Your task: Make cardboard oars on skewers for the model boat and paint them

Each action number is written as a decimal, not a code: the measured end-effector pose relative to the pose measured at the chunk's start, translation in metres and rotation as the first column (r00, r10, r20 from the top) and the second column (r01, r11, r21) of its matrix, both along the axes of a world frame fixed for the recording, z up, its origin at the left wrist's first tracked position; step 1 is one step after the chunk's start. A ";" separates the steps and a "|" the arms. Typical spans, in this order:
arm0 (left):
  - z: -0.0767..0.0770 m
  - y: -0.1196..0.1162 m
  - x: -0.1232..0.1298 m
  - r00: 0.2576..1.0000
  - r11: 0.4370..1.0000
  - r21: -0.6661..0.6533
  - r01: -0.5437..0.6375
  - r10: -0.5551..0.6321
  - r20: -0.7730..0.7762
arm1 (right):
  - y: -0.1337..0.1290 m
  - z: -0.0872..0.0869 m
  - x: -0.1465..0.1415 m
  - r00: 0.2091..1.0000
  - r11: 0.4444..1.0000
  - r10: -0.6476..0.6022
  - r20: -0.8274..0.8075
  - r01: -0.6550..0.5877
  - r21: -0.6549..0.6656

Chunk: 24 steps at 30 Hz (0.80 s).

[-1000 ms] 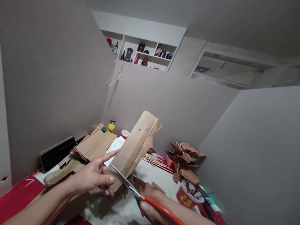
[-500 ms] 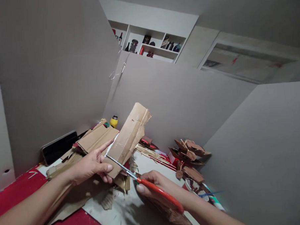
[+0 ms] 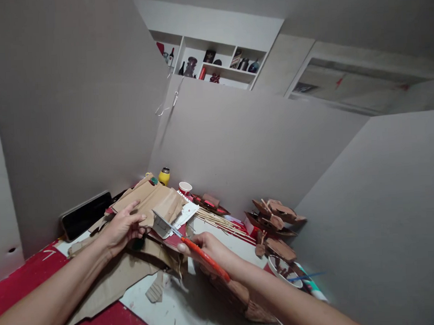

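My left hand (image 3: pixel 124 230) is at the near edge of a pile of brown cardboard (image 3: pixel 141 197), its thumb and index finger over the top sheet and its other fingers curled at the edge, gripping the cardboard. My right hand (image 3: pixel 210 249) holds scissors (image 3: pixel 203 258) with red handles, the metal blades pointing up and left. The blade tips lie over a shorter cardboard piece (image 3: pixel 171 206) on the pile. Below the right forearm, a brown cardboard model (image 3: pixel 237 291) is partly hidden.
A dark-screened device (image 3: pixel 86 216) leans at the left wall. Behind the pile are a yellow bottle (image 3: pixel 164 177) and a paper cup (image 3: pixel 185 187). Thin sticks (image 3: pixel 225 224) lie beyond the scissors. Brown models (image 3: pixel 277 217) and a white bowl (image 3: pixel 284 272) stand at the right.
The long cardboard strip is no longer raised before the scissors. My left hand has moved left and up onto the pile. My right hand and the scissors have shifted up and left.
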<state>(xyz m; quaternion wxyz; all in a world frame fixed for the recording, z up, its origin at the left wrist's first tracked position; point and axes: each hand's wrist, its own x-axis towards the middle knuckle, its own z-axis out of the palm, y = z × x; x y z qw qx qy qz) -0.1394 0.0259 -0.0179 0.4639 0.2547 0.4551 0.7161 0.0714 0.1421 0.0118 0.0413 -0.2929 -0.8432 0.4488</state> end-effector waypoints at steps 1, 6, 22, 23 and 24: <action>0.000 0.001 0.001 0.999 0.999 -0.002 -0.037 0.037 -0.006 | -0.001 0.002 -0.001 1.000 1.000 -0.001 0.004 0.001 -0.028; 0.000 0.002 0.004 0.990 0.993 -0.007 -0.120 0.119 -0.071 | -0.006 0.009 0.002 1.000 0.976 0.029 -0.009 -0.030 -0.214; 0.006 -0.004 0.016 0.980 0.999 0.053 -0.004 0.014 -0.197 | -0.019 -0.027 -0.020 0.998 0.765 0.003 -0.065 -0.044 -0.643; 0.007 -0.005 0.015 0.979 0.997 0.072 -0.003 0.018 -0.204 | -0.021 -0.028 -0.015 0.998 0.718 0.009 -0.066 -0.052 -0.694; 0.008 -0.006 0.015 0.976 0.996 0.090 0.005 0.015 -0.215 | -0.023 -0.029 -0.007 0.998 0.658 0.022 -0.062 -0.061 -0.750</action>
